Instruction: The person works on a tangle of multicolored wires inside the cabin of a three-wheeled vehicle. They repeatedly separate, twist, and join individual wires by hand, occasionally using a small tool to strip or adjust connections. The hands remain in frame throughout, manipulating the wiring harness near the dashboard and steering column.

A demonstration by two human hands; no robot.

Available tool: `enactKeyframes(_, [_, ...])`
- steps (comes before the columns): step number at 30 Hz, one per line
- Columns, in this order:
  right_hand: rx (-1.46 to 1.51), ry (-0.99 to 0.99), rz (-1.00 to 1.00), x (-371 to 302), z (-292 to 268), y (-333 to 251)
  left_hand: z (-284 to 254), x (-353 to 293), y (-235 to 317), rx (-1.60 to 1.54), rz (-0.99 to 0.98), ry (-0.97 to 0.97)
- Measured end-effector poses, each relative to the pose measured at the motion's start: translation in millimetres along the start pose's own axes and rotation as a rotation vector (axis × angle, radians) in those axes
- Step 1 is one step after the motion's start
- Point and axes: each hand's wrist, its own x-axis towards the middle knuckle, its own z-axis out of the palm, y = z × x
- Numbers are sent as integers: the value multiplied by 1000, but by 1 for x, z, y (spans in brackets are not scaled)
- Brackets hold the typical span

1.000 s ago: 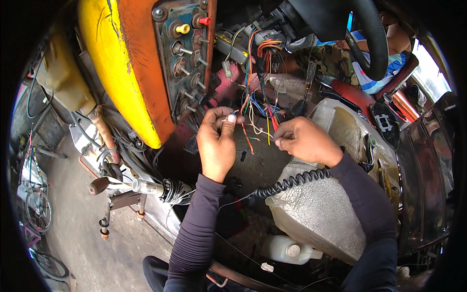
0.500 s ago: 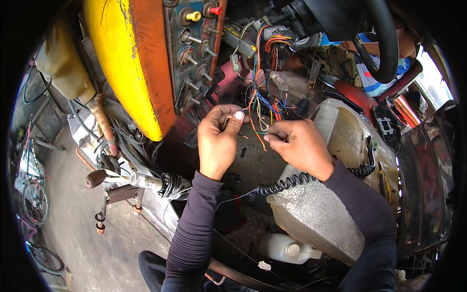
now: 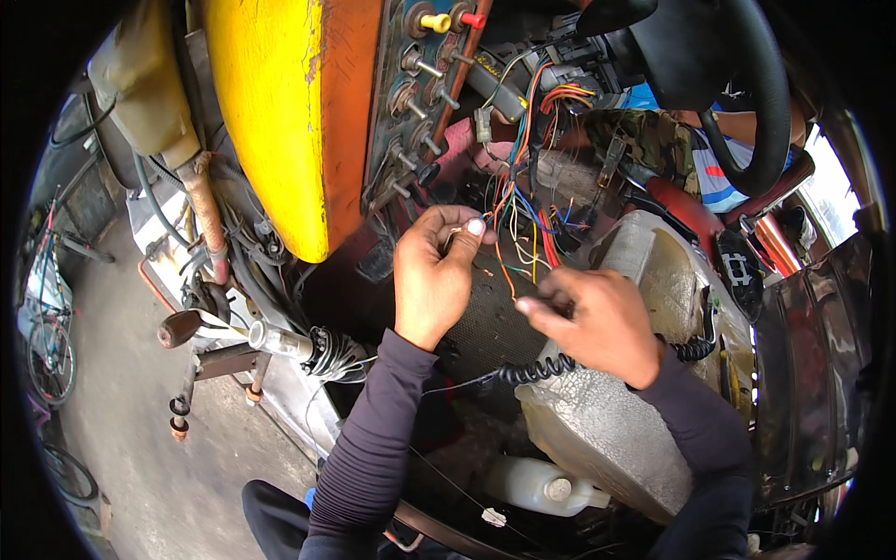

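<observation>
Thumb and fingers of my left hand are closed in a pinch on a thin wire, its bare copper end showing at the fingertips. The pinched part is mostly covered by the thumb. Just right of it an orange wire hangs loose from the wire bundle. My right hand is beside that wire's lower end, its thumb stretched out and its slightly blurred fingers apart, with nothing visible in them. A thin green wire and several red wires dangle between the hands.
A dash panel with toggle switches stands beside a yellow and orange body panel. A black steering wheel is at the upper right, near another person's legs. A worn silvery cover, a coiled black cable and a white jug lie nearer.
My right hand has let go of the green wire and moved down and right, away from the left hand. My left hand keeps its pinch. The whole view has shifted slightly.
</observation>
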Motion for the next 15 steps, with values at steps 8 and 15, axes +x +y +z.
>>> enactKeyframes(8, [34,-111,202,4,4,15,0,-1,5,46,-6,-21])
enactKeyframes(15, [222,-293,239,11,6,15,5,0,2,43,34,-18])
